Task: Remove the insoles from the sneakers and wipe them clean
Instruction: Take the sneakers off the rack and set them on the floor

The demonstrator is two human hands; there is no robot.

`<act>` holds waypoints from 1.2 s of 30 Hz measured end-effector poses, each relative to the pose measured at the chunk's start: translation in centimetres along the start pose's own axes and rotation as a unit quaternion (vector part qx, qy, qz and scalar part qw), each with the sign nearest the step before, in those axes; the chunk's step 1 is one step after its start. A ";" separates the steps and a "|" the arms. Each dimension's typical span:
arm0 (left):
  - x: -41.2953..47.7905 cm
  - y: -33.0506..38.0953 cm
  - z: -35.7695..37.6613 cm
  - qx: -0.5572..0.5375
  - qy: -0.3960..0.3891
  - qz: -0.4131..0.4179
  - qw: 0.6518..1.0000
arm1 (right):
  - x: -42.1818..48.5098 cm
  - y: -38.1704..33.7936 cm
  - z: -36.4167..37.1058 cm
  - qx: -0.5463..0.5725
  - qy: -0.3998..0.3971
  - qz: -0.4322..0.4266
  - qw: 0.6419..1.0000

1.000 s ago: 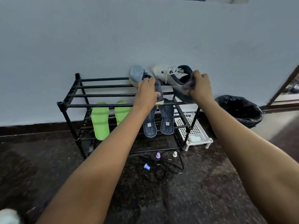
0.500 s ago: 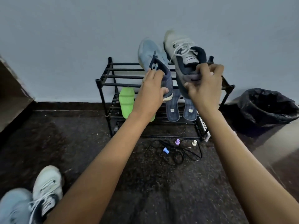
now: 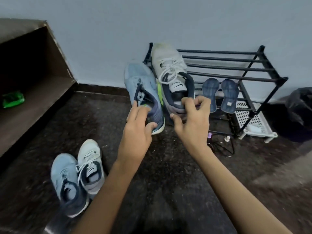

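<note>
My left hand (image 3: 137, 128) grips the heel of a light blue sneaker (image 3: 143, 88), held in the air with its toe pointing up. My right hand (image 3: 192, 122) grips the heel of a white sneaker (image 3: 170, 65) with white laces and a dark collar, held beside the blue one. Both shoes are in front of the left end of a black shoe rack (image 3: 236, 65). Two dark blue insoles (image 3: 219, 93) lean on the rack's lower shelf. A green insole (image 3: 159, 94) shows as a sliver between the held shoes. A second blue sneaker (image 3: 67, 183) and a second white sneaker (image 3: 90, 166) lie on the floor at the lower left.
A brown step or ledge (image 3: 33, 98) rises at the left with a green packet (image 3: 12, 99) on it. A white plastic stand (image 3: 253, 125) sits under the rack's right end, a black bin (image 3: 300, 114) beyond it. Cables and small caps (image 3: 219, 142) lie on the dark floor.
Both hands have lifted the two sneakers off the rack's top and carried them left and down. The view has swung left, showing the other two sneakers on the floor.
</note>
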State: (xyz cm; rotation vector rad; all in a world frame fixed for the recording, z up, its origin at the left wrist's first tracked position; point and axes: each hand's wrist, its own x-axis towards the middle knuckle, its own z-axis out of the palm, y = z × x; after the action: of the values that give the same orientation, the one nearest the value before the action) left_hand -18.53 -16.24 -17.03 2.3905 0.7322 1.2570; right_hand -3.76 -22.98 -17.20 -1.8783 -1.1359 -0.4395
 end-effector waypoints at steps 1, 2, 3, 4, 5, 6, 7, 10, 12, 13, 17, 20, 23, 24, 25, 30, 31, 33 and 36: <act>-1.2 -0.4 -0.6 0.002 -0.002 -0.009 1.000 | -1.0 -0.6 0.4 0.001 -0.016 -0.005 1.000; -2.3 -0.9 -1.2 0.006 -0.004 -0.020 1.000 | -1.9 -1.1 0.8 0.004 -0.031 -0.008 0.999; -3.4 -1.5 -1.6 0.009 -0.006 -0.031 0.999 | -2.8 -1.6 1.3 0.006 -0.046 -0.009 0.999; -4.4 -2.1 -1.9 0.010 -0.007 -0.042 0.999 | -3.6 -2.0 1.7 0.008 -0.059 -0.009 0.998; -5.3 -2.8 -2.0 0.011 -0.006 -0.048 0.999 | -4.3 -2.2 2.2 0.010 -0.071 -0.008 0.997; -6.2 -3.6 -2.2 0.016 -0.004 -0.049 0.999 | -5.0 -2.5 2.8 0.012 -0.085 -0.007 0.996; -7.1 -4.5 -2.3 0.024 -0.002 -0.051 0.998 | -5.6 -2.7 3.4 0.015 -0.101 -0.003 0.995; -9.7 -7.1 -2.1 0.033 -0.024 -0.083 0.996 | -7.4 -2.8 5.8 0.016 -0.147 0.022 0.989; -11.2 -9.0 -1.8 0.031 -0.052 -0.114 0.992 | -8.4 -2.8 7.7 0.012 -0.174 0.046 0.984; -11.8 -10.0 -1.6 0.026 -0.067 -0.134 0.988 | -8.9 -2.8 8.6 0.008 -0.188 0.059 0.980; -13.6 -13.5 -0.5 0.025 -0.112 -0.193 0.974 | -11.0 -2.3 11.9 0.001 -0.247 0.103 0.964; -14.4 -15.2 0.5 0.042 -0.147 -0.226 0.962 | -12.5 -1.6 13.9 0.005 -0.287 0.124 0.950; -15.0 -16.5 1.3 0.059 -0.176 -0.255 0.949 | -14.1 -0.9 15.7 -0.008 -0.316 0.136 0.939; -15.3 -17.0 1.6 0.067 -0.183 -0.259 0.946 | -14.6 -0.7 16.3 -0.012 -0.327 0.138 0.935; -15.6 -17.4 1.8 0.075 -0.190 -0.261 0.943 | -14.9 -0.5 16.8 -0.015 -0.339 0.140 0.930; -17.3 -19.1 2.2 0.104 -0.215 -0.292 0.926 | -16.4 0.0 19.6 -0.030 -0.406 0.145 0.902; -17.7 -19.3 2.1 0.106 -0.216 -0.294 0.925 | -16.7 0.0 20.0 -0.037 -0.415 0.142 0.898; -18.5 -19.6 2.1 0.116 -0.224 -0.292 0.922 | -17.2 -0.1 20.8 -0.044 -0.430 0.136 0.892; -19.1 -19.8 2.0 0.138 -0.232 -0.291 0.918 | -17.4 -0.1 21.4 -0.045 -0.457 0.141 0.877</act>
State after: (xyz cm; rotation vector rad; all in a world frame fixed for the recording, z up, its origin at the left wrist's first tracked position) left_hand -31.55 -11.58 -40.90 2.2663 1.3841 0.3459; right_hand -15.72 -14.71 -40.69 -2.3551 -1.3843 0.6591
